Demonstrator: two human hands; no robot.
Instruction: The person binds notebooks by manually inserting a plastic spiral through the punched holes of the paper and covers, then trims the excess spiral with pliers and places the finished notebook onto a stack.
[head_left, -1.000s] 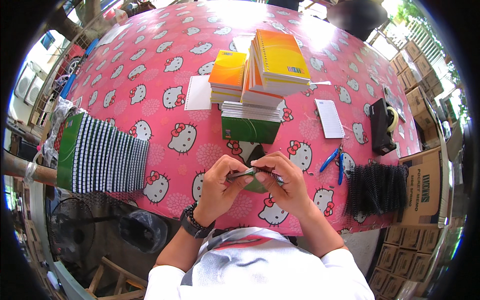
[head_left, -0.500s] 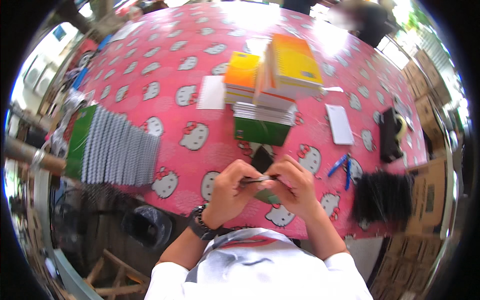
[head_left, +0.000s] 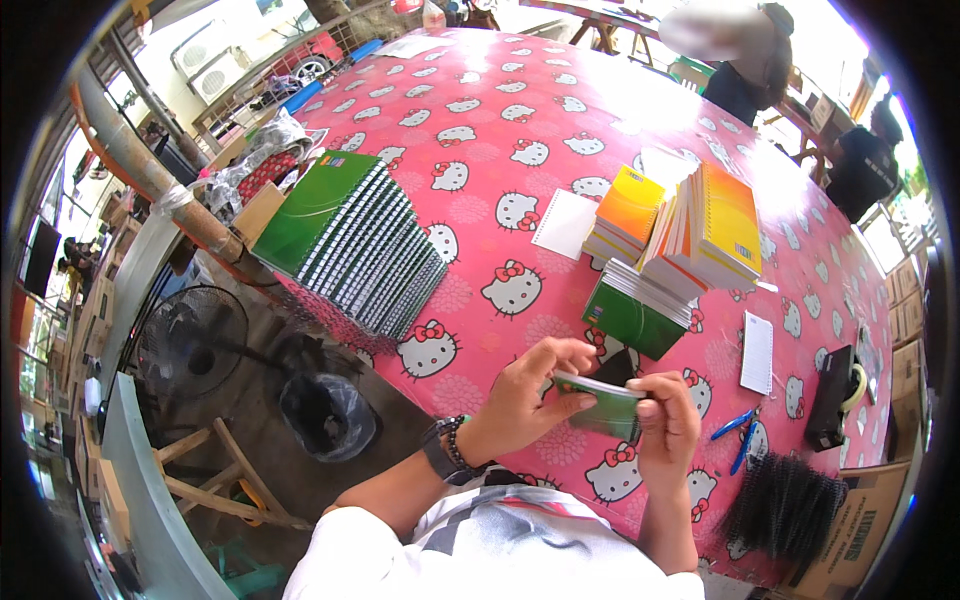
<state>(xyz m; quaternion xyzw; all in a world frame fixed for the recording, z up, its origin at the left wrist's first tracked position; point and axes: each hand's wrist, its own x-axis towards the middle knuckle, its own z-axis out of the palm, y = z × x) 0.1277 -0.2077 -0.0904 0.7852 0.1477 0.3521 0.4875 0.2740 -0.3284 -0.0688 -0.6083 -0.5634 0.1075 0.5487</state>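
Observation:
A small green-covered notebook [head_left: 606, 412] is held up over the near edge of the table, its page edges facing up. My left hand [head_left: 530, 395] has its thumb on the cover's left end, with the index finger stretched above the top edge. At the other end, my right hand [head_left: 667, 420] pinches the notebook's corner between thumb and fingers. A black flat piece [head_left: 616, 370] lies on the table just behind it. Beyond that stand green notebooks [head_left: 635, 318] on edge, beside orange-yellow notebooks [head_left: 733, 225] in piles.
A tall stack of green spiral-bound notebooks [head_left: 325, 215] stands at the table's left edge. To my right lie blue-handled pliers [head_left: 742, 430], a white notepad [head_left: 757, 352], a tape dispenser [head_left: 832, 395] and black binding coils [head_left: 780, 510]. A lined bin [head_left: 330, 415] and fan [head_left: 192, 340] are lower left.
My view has swung left, so the table things sit further right. The notebook has tilted and now shows its green cover. My left hand's fingers have loosened and spread.

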